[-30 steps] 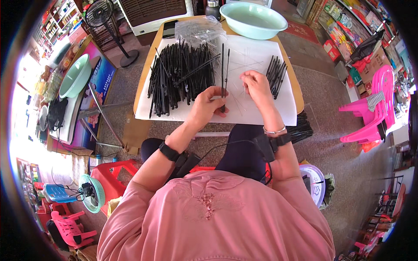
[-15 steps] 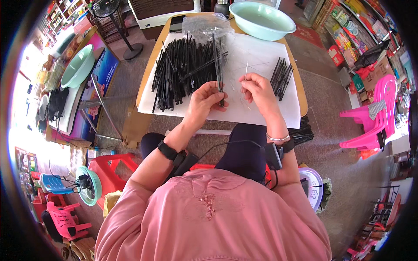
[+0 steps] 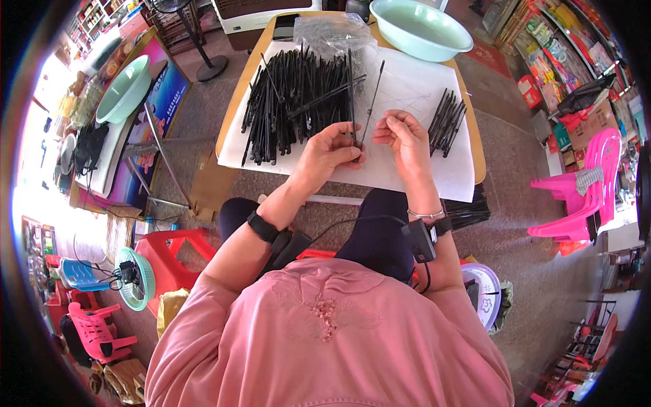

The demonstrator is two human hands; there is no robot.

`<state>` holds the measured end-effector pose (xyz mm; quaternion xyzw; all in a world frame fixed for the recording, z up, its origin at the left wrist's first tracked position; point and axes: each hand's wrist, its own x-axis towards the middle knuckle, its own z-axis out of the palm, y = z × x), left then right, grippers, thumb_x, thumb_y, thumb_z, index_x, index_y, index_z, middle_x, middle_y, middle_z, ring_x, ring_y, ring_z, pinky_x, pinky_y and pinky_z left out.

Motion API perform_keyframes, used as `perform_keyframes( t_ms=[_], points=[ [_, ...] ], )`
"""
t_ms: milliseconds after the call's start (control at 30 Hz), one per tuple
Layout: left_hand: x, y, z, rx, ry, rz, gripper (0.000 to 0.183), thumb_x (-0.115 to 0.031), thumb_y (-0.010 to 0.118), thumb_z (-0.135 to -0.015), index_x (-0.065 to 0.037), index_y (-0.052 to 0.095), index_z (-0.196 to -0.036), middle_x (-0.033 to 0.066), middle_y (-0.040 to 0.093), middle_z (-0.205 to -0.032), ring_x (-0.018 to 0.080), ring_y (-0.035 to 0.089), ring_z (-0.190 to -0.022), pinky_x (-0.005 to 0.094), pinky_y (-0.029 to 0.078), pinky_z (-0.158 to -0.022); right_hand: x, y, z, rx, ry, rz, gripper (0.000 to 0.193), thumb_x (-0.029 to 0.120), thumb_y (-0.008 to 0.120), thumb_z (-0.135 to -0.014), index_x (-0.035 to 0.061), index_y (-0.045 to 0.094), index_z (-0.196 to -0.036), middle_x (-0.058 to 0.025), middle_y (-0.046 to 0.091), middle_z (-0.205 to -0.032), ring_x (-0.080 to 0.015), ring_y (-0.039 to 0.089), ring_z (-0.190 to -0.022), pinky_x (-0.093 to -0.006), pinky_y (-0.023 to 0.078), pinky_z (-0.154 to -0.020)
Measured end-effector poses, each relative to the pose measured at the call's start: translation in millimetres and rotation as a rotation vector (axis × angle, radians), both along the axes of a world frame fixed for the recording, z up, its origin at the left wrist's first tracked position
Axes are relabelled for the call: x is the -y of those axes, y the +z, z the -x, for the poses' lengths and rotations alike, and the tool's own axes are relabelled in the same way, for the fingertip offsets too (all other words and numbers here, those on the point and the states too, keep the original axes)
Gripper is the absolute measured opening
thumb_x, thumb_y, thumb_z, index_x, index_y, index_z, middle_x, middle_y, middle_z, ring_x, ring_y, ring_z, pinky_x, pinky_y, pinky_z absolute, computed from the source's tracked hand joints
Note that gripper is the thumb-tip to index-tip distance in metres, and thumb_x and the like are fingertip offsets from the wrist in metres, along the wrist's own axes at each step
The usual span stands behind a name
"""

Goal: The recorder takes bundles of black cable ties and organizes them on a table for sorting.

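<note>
My left hand [image 3: 337, 148] is closed around the lower end of a thin black stick [image 3: 352, 88], which stands upright over the table. A second, thinner dark stick [image 3: 374, 95] leans right from beside its fingertips; I cannot tell what holds it. Just to the right hovers my right hand [image 3: 407, 139], its fingers loosely bent and apart, with nothing visible in them. Beyond my left hand lies a large pile of similar black sticks [image 3: 288, 102]. A smaller bundle of black sticks [image 3: 447, 122] rests to the right of my right hand. Both lie on a white sheet [image 3: 400, 74].
Clear plastic bag [image 3: 332, 32], phone [image 3: 286, 27] and pale green basin [image 3: 422, 30] occupy the table's far side. More dark sticks [image 3: 469, 209] show below its right edge. A red stool [image 3: 173, 261] stands left, pink chairs [image 3: 576, 193] right, a pedestal fan [image 3: 211, 68] far left.
The thin pale rod pinched in my right hand before no longer shows there, and its fingers have loosened. A thinner dark stick now leans between the hands. The whole view has shifted slightly.
</note>
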<state>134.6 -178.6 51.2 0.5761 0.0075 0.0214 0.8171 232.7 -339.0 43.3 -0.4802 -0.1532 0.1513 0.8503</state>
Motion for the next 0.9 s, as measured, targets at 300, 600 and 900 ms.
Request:
perform_keyframes(
  t_ms=[300, 600, 900],
  points=[
    [0, -1, -2, 0.019, -0.007, -0.012, 0.040, 0.008, 0.059, -0.082, 0.001, 0.048, -0.120, 0.0108, 0.060, -0.091, 0.0175, 0.063, -0.082, 0.0278, 0.054, -0.074, 7, -9, -7, -0.082, -0.014, -0.191, 0.015, 0.011, 0.057, -0.089, -0.0012, 0.058, -0.099, -0.0111, 0.064, -0.084, -0.0181, 0.063, -0.069, -0.0302, 0.054, -0.064],
    [-4, -3, -1, 0.008, -0.080, 0.008, 0.039, 0.007, 0.059, -0.083, 0.001, 0.047, -0.120, 0.0099, 0.061, -0.090, 0.0180, 0.064, -0.083, 0.0282, 0.054, -0.074, 4, 3, 5, 0.005, 0.043, -0.001, 0.015, 0.011, 0.057, -0.089, -0.0015, 0.059, -0.098, -0.0118, 0.064, -0.084, -0.0191, 0.063, -0.068, -0.0312, 0.054, -0.064],
    [-4, -3, -1, -0.003, -0.118, -0.073, 0.041, 0.007, 0.057, -0.084, 0.002, 0.046, -0.123, 0.0117, 0.060, -0.096, 0.0208, 0.063, -0.085, 0.0298, 0.053, -0.074, 0, 7, 7, -0.007, 0.055, 0.155, 0.016, 0.011, 0.055, -0.089, -0.0027, 0.058, -0.097, -0.0094, 0.062, -0.080, -0.0178, 0.063, -0.066, -0.0303, 0.054, -0.060]
  ],
)
